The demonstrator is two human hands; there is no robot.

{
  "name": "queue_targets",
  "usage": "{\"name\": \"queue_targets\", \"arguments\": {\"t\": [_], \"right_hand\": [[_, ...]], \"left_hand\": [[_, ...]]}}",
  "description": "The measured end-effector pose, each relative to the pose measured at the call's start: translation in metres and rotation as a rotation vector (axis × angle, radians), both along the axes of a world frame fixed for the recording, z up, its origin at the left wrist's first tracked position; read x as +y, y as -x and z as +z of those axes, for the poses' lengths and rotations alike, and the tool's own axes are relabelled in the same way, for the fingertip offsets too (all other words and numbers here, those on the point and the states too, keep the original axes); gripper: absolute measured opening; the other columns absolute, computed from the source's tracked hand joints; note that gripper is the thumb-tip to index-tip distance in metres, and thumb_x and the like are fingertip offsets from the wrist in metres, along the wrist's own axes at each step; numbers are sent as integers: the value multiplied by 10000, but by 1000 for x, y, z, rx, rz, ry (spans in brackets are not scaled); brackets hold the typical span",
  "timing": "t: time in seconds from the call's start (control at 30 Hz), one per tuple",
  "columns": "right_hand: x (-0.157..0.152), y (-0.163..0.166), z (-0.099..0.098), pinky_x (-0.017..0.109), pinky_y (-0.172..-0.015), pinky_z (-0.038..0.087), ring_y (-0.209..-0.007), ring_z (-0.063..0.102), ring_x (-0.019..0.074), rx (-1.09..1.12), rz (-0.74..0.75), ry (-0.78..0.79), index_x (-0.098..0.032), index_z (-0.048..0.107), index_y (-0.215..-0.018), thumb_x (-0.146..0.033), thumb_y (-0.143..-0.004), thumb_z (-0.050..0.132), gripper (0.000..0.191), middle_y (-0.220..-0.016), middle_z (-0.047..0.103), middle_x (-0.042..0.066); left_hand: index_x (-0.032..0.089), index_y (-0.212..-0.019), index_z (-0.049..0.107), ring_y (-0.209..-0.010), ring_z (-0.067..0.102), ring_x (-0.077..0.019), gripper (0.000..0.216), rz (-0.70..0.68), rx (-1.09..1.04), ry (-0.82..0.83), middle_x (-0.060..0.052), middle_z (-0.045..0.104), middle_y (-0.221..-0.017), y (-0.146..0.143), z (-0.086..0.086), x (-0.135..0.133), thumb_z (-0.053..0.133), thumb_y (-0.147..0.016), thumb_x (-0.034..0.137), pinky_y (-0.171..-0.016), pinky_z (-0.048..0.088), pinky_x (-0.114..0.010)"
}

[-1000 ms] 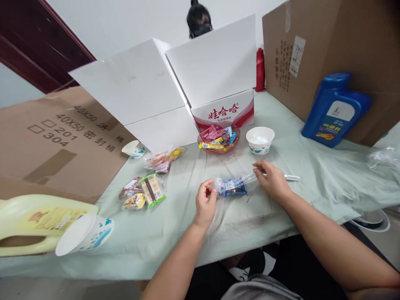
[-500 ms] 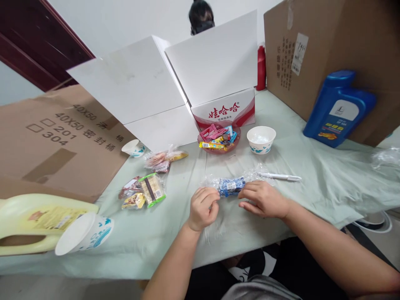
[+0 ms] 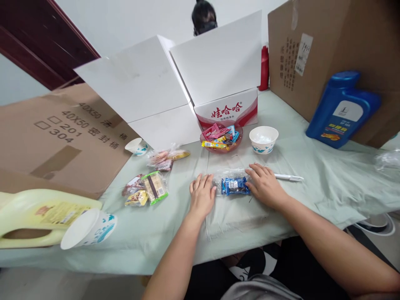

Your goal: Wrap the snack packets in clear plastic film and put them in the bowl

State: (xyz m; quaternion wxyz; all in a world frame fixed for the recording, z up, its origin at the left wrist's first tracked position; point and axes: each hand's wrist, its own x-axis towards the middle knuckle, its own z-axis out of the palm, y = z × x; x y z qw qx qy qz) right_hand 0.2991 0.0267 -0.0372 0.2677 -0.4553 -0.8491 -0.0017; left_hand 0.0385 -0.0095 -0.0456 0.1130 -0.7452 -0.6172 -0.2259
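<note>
Small blue-wrapped snacks lie in a clear plastic bag on the table in front of me. To the left of them, my left hand rests palm down with its fingers apart, at the bag's left end. My right hand lies over the bag's right end, fingers spread, its thumb beside the blue wrappers. A white pen sits just right of my right hand, one end hidden behind the fingers.
Behind are a pink bowl of wrapped sweets and a paper bowl. Packaged snacks lie left, near a tilted paper bowl and a yellow jug. A blue bottle stands right. White cartons screen a person.
Both hands have uncurled, their fingers now stretched flat over the bag's ends. The blue snacks show more fully between them. The view has shifted slightly.
</note>
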Motion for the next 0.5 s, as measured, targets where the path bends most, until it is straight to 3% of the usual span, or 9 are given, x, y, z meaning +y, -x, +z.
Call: {"name": "queue_targets", "arguments": {"t": [0.13,0.3,0.4,0.5], "right_hand": [[0,-2,7,452,-954,447,-1123,551,280,190,73,-68,-149,612,-1172,-258,-954,455,289,-1200,625,159],[-3,-2,12,440,-930,472,-1068,574,252,292,197,-106,-201,624,-1157,-270,-961,454,268,-1119,657,120],[-7,-3,16,454,-992,439,-1180,535,254,277,282,-109,-207,571,-1260,-318,-972,446,333,-1223,632,121],[-11,-3,19,492,-1096,333,-1348,401,267,156,390,-72,-186,465,-1386,-411,-977,435,468,-1393,530,131]], "left_hand": [[227,-948,728,-961,610,-288,185,44,-51,-121,-92,705,-916,5,3,3,563,-864,216,-936,409,-495],[245,-891,711,-1119,593,-274,190,-75,-135,-315,-54,716,-966,2,25,-8,545,-841,166,-1033,364,-499],[238,-851,689,-1187,569,-281,176,-274,-114,-241,-47,724,-1009,-1,44,-21,551,-791,146,-1047,365,-505],[244,-791,659,-1230,550,-276,174,-506,-45,3,-26,729,-1028,-2,63,-37,538,-751,126,-1084,335,-515]]}}
